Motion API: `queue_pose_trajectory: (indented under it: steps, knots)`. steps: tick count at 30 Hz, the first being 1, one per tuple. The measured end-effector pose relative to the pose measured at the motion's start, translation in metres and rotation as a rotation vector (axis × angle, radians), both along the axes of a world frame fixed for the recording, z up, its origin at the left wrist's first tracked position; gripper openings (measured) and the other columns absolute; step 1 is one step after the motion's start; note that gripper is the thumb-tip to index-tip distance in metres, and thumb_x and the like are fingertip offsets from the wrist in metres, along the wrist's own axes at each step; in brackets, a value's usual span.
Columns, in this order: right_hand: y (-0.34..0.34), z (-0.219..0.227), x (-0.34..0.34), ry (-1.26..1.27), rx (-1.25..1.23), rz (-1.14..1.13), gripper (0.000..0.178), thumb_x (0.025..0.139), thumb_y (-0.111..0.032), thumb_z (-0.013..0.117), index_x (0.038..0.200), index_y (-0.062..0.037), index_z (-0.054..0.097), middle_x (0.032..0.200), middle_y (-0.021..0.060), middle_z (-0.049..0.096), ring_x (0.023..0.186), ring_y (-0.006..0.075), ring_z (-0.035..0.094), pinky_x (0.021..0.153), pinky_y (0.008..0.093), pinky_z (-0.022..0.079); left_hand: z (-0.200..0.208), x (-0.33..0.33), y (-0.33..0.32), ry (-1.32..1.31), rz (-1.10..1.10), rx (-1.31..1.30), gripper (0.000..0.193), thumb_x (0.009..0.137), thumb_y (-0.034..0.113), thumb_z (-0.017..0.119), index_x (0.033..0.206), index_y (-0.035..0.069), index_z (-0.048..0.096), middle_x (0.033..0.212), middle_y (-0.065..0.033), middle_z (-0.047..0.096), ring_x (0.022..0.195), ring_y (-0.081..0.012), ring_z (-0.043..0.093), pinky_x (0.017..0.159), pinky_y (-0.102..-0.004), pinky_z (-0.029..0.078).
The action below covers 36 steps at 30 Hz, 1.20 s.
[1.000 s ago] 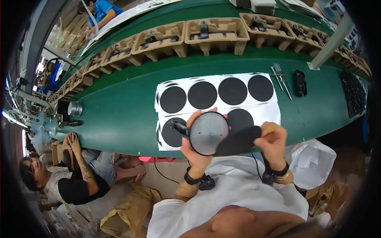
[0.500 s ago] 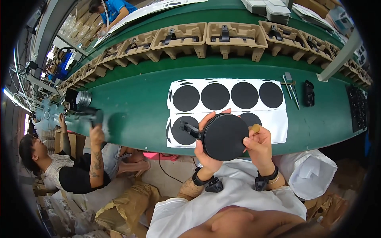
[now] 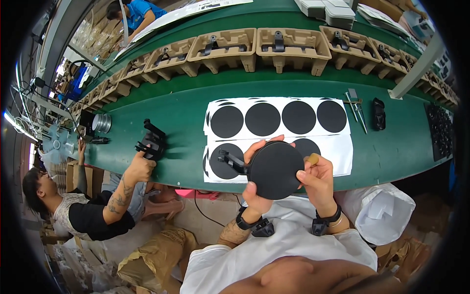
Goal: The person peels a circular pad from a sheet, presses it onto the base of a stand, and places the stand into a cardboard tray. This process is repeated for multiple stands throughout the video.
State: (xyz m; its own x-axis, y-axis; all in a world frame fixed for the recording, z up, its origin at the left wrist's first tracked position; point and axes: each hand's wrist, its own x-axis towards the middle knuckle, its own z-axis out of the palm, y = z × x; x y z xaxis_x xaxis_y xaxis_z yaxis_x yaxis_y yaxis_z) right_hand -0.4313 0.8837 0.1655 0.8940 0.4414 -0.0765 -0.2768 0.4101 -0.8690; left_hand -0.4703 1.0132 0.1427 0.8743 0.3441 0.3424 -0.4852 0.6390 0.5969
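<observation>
A round black disc-shaped base faces up in front of me above the table's near edge. From its left side sticks out a black jointed bracket arm. My left hand wraps round the disc from the left and behind, fingertips showing over the far edge. My right hand pinches the disc's right edge with the thumb on its rim; a tan finger cot covers one fingertip. Beneath lie white backing sheets bearing round black adhesive pads, partly hidden by the disc and hands.
Along the far side runs a row of brown moulded-pulp trays with black parts. Metal tools and a small black part lie right. At left, a co-worker's hand holds a black bracket. A white bag stands right.
The co-worker's hand has come right over the table with the black bracket. My hands keep nearly the same grip on the disc; the view has shifted slightly.
</observation>
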Motion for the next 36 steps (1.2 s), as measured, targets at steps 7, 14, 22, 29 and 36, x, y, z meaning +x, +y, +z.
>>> queue_pose_trajectory:
  steps: [7, 14, 22, 29, 36]
  knots:
    - [0.0, -0.005, -0.003, -0.063, -0.043, -0.01, 0.014, 0.081, 0.003, 0.066, 0.081, -0.0013, 0.053, 0.066, 0.0056, 0.063, 0.057, 0.0079, 0.06, 0.052, 0.0186, 0.049, 0.009, -0.009, 0.003, 0.056, 0.001, 0.031, 0.071, 0.073, 0.034, 0.056, 0.136, 0.014, 0.031, 0.134, -0.0291, 0.038, 0.118, -0.0481, 0.046, 0.094, -0.0539, 0.046]
    - [0.001, 0.008, 0.003, -0.247, -0.533, -0.044, 0.026, 0.071, -0.009, 0.081, 0.07, 0.0025, 0.058, 0.066, 0.0084, 0.066, 0.054, 0.0089, 0.06, 0.051, 0.0205, 0.048, -0.011, -0.01, 0.009, -0.082, 0.172, 0.377, 0.068, 0.071, 0.033, 0.057, 0.133, 0.014, 0.034, 0.134, -0.0286, 0.039, 0.118, -0.0464, 0.048, 0.094, -0.0522, 0.045]
    - [0.005, 0.012, 0.007, -1.226, -0.715, -0.379, 0.04, 0.057, -0.022, 0.087, 0.086, -0.0016, 0.068, 0.09, 0.0117, 0.068, 0.082, 0.026, 0.067, 0.065, 0.0321, 0.054, 0.012, -0.013, 0.016, 0.127, 0.015, -0.166, 0.079, 0.074, 0.037, 0.053, 0.144, 0.012, 0.025, 0.14, -0.0263, 0.035, 0.123, -0.0487, 0.042, 0.099, -0.0522, 0.042]
    - [0.008, 0.015, -0.009, -1.752, -0.677, -0.082, 0.035, 0.067, -0.004, 0.075, 0.101, -0.0026, 0.068, 0.104, 0.0158, 0.066, 0.101, 0.0315, 0.065, 0.083, 0.038, 0.056, -0.004, -0.013, 0.009, 0.09, -0.017, -0.003, 0.085, 0.078, 0.059, 0.054, 0.145, 0.017, 0.022, 0.142, -0.0196, 0.033, 0.128, -0.0422, 0.038, 0.097, -0.0545, 0.043]
    - [0.005, 0.041, -0.002, -0.936, -0.605, -0.295, 0.029, 0.075, 0.003, 0.068, 0.104, 0.0024, 0.068, 0.086, 0.0151, 0.071, 0.068, 0.0207, 0.071, 0.062, 0.0234, 0.055, -0.023, -0.017, -0.013, 0.141, -0.272, -0.162, 0.085, 0.081, 0.038, 0.065, 0.144, 0.006, 0.018, 0.142, -0.0174, 0.034, 0.133, -0.0334, 0.035, 0.114, -0.0418, 0.025]
